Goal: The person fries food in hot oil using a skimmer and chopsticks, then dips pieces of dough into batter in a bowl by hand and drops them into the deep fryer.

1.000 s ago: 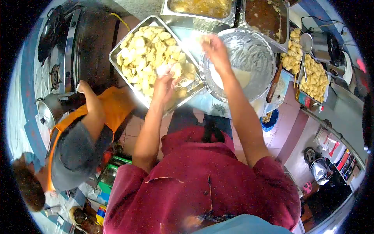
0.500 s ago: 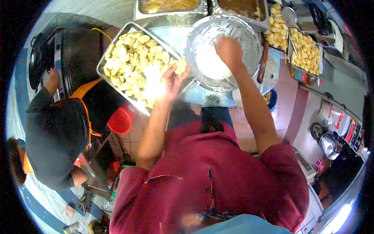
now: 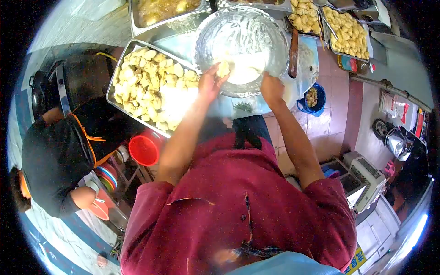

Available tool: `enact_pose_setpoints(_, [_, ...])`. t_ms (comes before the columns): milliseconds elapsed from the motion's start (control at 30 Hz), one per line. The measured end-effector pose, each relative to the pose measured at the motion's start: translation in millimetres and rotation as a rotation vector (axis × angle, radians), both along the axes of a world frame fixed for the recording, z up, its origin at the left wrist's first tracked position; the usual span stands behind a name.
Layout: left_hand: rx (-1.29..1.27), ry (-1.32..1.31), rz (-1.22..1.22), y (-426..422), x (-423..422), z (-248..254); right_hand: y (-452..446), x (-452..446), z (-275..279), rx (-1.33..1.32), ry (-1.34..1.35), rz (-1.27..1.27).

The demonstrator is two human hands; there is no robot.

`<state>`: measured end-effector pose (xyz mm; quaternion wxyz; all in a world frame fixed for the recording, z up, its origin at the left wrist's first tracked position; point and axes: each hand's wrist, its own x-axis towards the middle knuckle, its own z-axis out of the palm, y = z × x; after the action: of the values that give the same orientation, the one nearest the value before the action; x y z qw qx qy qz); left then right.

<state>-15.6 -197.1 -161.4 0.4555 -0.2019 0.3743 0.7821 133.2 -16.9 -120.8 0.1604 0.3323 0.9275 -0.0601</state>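
A pale yellow piece of food (image 3: 223, 69) is held in the fingertips of my left hand (image 3: 211, 84), over the near left rim of a large metal bowl (image 3: 272, 39). Creamy white batter (image 3: 245, 68) lies in the bottom of that bowl. My right hand (image 3: 272, 88) is closed at the bowl's near right rim, and what it grips is too small to make out. To the left, a rectangular metal tray (image 3: 111, 94) bears a heap of similar yellow pieces (image 3: 146, 78), washed out by glare at its right side.
Behind the bowl stands a metal pan of oil (image 3: 165, 10). Trays of yellow pieces (image 3: 350, 34) are at the back right, a blue basket (image 3: 314, 98) below them. A co-worker in black (image 3: 59, 151) is at the left, near a red bucket (image 3: 145, 149).
My left hand has moved right with the piece, from the tray to the bowl. My right hand has come back from inside the bowl to its near right rim. The camera view has shifted.
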Motion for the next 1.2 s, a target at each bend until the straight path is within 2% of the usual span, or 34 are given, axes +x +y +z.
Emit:
enact_pose_setpoints(100, [-0.003,-0.033,-0.011,9,4,-15,15,12,11,-0.028,0.093,-0.096])
enact_pose_setpoints(233, [-0.047,-0.03,-0.074,21,9,-12,-2,14,46,-0.288,0.557,-0.21])
enact_pose_setpoints(333, [-0.065,-0.025,-0.109,29,13,-3,-15,5,54,-0.316,0.577,-0.112])
enact_pose_setpoints(367, [-0.07,-0.013,-0.113,29,14,-4,-19,3,58,-0.276,0.536,-0.073])
enact_pose_setpoints(467, [-0.09,-0.002,-0.122,30,14,-4,-17,0,50,-0.145,0.631,-0.048])
enact_pose_setpoints(567, [-0.086,-0.006,-0.14,28,13,-4,-16,1,57,-0.178,0.574,0.006])
enact_pose_setpoints(667, [-0.076,-0.023,-0.156,28,10,-7,-13,7,53,-0.21,0.58,0.17])
enact_pose_setpoints(767, [-0.125,-0.017,-0.155,28,10,0,-8,6,47,-0.067,0.641,0.123])
enact_pose_setpoints(867, [-0.124,-0.029,-0.167,28,7,7,-8,7,51,-0.145,0.655,0.046])
enact_pose_setpoints(967, [-0.088,-0.049,-0.173,29,7,10,-9,9,43,-0.115,0.624,0.021])
enact_pose_setpoints(1067, [-0.065,-0.062,-0.181,27,5,11,-6,6,44,-0.082,0.809,0.032])
enact_pose_setpoints(1200, [-0.018,-0.084,-0.164,30,2,22,-1,8,37,-0.11,0.703,-0.019])
